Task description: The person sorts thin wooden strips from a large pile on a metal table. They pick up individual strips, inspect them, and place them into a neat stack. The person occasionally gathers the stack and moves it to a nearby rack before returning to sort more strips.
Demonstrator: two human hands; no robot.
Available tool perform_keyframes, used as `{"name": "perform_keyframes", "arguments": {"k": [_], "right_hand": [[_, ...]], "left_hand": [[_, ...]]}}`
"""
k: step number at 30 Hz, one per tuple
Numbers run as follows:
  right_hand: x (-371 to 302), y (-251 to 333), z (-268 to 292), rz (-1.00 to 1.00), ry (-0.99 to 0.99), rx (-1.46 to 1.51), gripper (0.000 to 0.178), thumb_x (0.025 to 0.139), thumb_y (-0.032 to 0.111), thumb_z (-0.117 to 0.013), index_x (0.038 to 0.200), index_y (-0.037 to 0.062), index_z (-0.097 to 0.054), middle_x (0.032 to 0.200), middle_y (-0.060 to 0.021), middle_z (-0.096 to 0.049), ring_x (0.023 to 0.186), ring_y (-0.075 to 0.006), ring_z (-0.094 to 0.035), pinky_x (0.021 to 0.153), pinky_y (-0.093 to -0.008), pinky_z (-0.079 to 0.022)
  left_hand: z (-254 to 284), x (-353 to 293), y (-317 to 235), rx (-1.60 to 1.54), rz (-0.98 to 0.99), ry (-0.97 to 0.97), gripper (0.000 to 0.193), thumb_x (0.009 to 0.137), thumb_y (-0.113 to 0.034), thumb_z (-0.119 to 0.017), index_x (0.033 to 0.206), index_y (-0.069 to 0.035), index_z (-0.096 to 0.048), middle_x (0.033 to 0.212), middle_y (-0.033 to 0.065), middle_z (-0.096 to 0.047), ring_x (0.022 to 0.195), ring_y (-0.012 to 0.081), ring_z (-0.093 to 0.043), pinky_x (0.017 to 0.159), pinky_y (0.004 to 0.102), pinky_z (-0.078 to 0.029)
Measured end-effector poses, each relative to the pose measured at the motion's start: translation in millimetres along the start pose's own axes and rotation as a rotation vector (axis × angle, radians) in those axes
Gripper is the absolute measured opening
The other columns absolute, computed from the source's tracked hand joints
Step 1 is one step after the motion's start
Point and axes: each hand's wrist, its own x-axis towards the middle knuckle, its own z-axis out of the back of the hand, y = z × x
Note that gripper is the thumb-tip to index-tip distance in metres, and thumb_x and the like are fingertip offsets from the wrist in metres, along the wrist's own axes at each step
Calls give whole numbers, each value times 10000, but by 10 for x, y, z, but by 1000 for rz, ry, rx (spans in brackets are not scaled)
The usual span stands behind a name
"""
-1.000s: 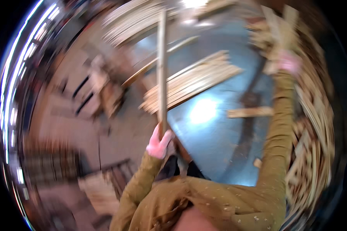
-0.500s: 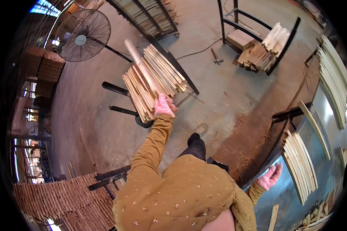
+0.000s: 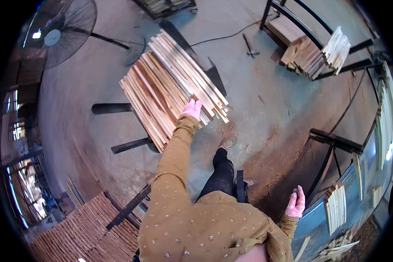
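The right hand (image 3: 296,203), empty, its fingers loosely extended, hangs beside the bench (image 3: 356,209). The left hand (image 3: 191,109) reaches the near ends of the strips (image 3: 153,94), its fingers bent over them; whether they grip one cannot be told. The strips lie nearly parallel on a dark stand (image 3: 111,108), presumably to keep them orderly and off the floor (image 3: 249,118). They are narrow wood, pale to reddish-brown, straight, with uneven ends.

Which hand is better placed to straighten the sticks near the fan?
Left, I'd judge: the left hand is right at those sticks, while the right hand is well away from them, beside the blue table.
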Motion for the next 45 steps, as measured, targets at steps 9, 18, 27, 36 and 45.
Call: {"name": "perform_keyframes", "arguments": {"k": [9,18,27,36,45], "right_hand": [[-927,-494,1334,-518,-169,-619,441,918,312,-499,1303,100,-529,1261,-172,-572,1164,-349,-546,1003,-412,-431],[-1789,-2993,3291,-501,-700,-1147,429,881,158,-467,1307,111,-485,1317,-105,-543,1214,-282,-513,1093,-436,-327],[-1246,-2826,3014,-245,-524,-945,122,713,145,-619,630,72,-670,651,-98,-663,686,-302,-650,673,-424,-529],[-4334,-3750,5682,-1082,-540,-1021,1194,566,495,-851,1509,139,-211,1522,-122,-326,1413,-311,-292,1184,-514,-129],[-4224,-4575,5720,-1031,-473,-831,614,713,183,-715,1277,152,-474,1183,-133,-589,1106,-305,-588,947,-436,-455]], "left_hand": [[-825,-1580,-636,-270,-76,923,441,970,-459,-485,866,-45,-595,556,68,-544,382,155,-460,383,313,-458],[-2412,-4167,-2206,190,-614,1542,407,999,-206,-504,1343,9,-483,964,20,-604,770,73,-508,717,228,-456],[-4046,-6957,-2917,834,-2092,762,950,827,-366,-690,1506,0,-134,1308,274,-497,1043,406,-606,866,480,-505],[-4489,-6541,-2647,840,-1664,992,521,823,-163,-639,1306,-41,-487,1152,211,-547,958,402,-585,814,471,-488],[-4472,-5751,-3515,1143,-1871,51,826,847,-548,-615,1479,-101,-326,1390,179,-472,1211,410,-489,972,522,-441]]}}
